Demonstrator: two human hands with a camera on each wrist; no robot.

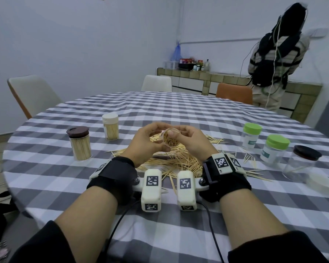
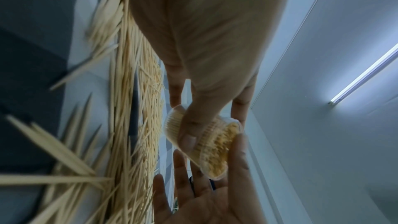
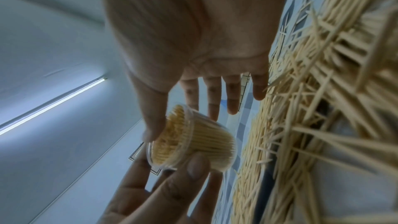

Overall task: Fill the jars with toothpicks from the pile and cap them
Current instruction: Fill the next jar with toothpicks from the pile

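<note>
Here the left hand (image 1: 146,143) grips the full toothpick jar (image 1: 170,139) above the pile (image 1: 171,160) mid-table, mouth tilted toward the person; the right hand (image 1: 194,142) presses its thumb on the tips, fingers loose.

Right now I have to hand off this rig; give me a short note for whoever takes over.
Left hand: grips the open jar, tilted above the pile.
Right hand: open, thumb pressing on the packed toothpick ends at the jar's mouth.
Done: brown-capped jar and white-capped jar stand full on the left.
Left: cap the held jar; a white lid lies at the right edge, whether it fits I cannot tell. Two green-capped jars and the dark-capped jar on the right look unfilled; many toothpicks remain loose.
</note>
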